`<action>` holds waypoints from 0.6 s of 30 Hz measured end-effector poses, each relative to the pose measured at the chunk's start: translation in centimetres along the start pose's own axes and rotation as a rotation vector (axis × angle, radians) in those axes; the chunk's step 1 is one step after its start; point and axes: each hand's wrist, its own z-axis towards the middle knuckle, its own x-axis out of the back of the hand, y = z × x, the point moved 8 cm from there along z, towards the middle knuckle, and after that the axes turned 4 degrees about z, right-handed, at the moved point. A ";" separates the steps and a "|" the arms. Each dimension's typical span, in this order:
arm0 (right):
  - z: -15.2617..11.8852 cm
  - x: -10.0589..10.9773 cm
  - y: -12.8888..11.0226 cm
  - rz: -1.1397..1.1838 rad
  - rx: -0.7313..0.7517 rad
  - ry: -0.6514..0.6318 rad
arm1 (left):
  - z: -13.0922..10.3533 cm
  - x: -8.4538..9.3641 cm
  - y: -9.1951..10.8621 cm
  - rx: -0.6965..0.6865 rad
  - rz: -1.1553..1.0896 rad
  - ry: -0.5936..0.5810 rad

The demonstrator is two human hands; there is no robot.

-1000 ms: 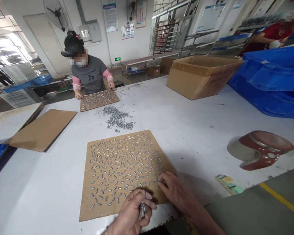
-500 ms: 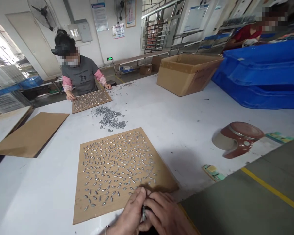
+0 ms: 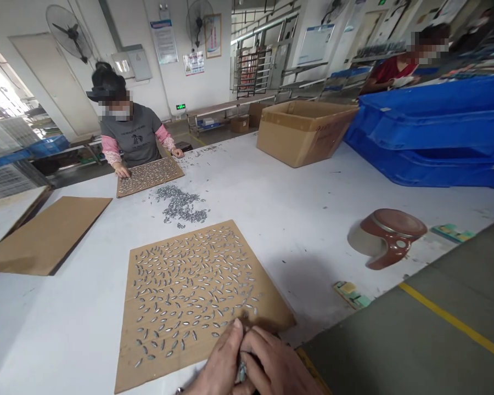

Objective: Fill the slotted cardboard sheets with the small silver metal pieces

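Two hands, head view: my left hand point(image 3: 224, 362) and my right hand point(image 3: 274, 356) meet at the near edge of the cardboard sheet point(image 3: 271, 310), fingers bunched together.
Left grip: curled closed around a small cluster of grey metal pieces point(image 3: 242, 372); if I loosen these fingers to free one, I think several could spill at once.
Right grip: fingertips tucked against the left hand; I cannot tell whether they pinch a piece. Small, slim pieces like these could slip or come away in pairs.
Spread pieces point(image 3: 195, 335): scattered across the sheet, most with narrow gaps. My knuckles, coming in low, could brush the nearest ones out of place or against each other.
Sheet: flat on the counter point(image 3: 239, 181), its near right corner just beside my right hand. A forearm catching that edge could shift the sheet and disturb everything lying on it.
Near edge: my hands are close to the counter's edge, so a dropped piece might fall to the floor point(image 3: 366, 340).
Loose pile point(image 3: 181, 206): on the counter beyond the sheet, near the other person's board point(image 3: 150, 175). A careless reach that way could scatter it.
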 end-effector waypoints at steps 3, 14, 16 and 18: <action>1.5 1.9 3.5 -0.035 -0.052 0.081 | 0.2 0.1 0.6 -0.039 -0.020 -0.016; 6.9 3.5 11.5 -0.360 -0.183 0.023 | 1.4 3.0 -0.1 -0.037 -0.078 0.127; 7.0 3.4 11.5 -0.325 -0.202 0.012 | 1.7 3.4 -0.2 -0.059 -0.096 0.133; 6.8 3.8 10.9 -0.275 -0.204 0.044 | 1.4 3.5 0.1 -0.079 -0.072 0.119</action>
